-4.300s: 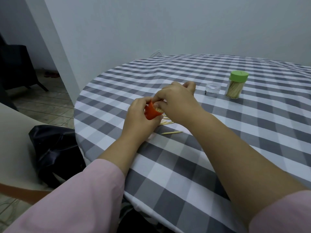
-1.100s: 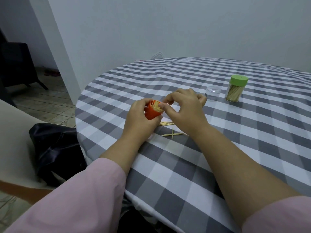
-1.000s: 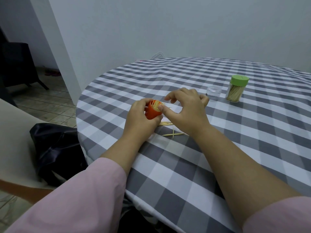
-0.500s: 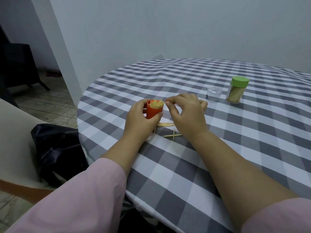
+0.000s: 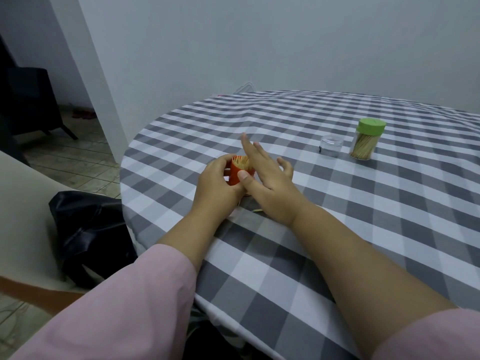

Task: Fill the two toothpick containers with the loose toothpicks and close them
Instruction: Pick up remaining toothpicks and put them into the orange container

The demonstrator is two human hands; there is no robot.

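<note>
Left hand: your left hand (image 5: pixel 215 185) grips the orange container (image 5: pixel 238 173), fingers and thumb curled round its wall; the container stands open-topped and packed with toothpicks (image 5: pixel 240 162).
Right hand: your right hand (image 5: pixel 267 178) is spread, fingers straight, its palm edge just beside the container's right wall; it holds nothing.
Hands together: the two hands touch at the container, near the table's left edge.
Loose toothpicks: one tip (image 5: pixel 257 210) shows on the cloth under your right wrist; whether more lie beneath the hands cannot be told.
Clear cap: a small clear piece (image 5: pixel 330 146) stands well to the right of your hands.
Green-lidded container: it (image 5: pixel 365 142) stands upright just beside the clear piece, lid on, filled.
Table: round, under a grey checked cloth (image 5: pixel 363 216); open cloth lies between your hands and the two far items.
Left edge: the rim curves beside your left forearm; a black bag (image 5: pixel 88 235) sits below it.
</note>
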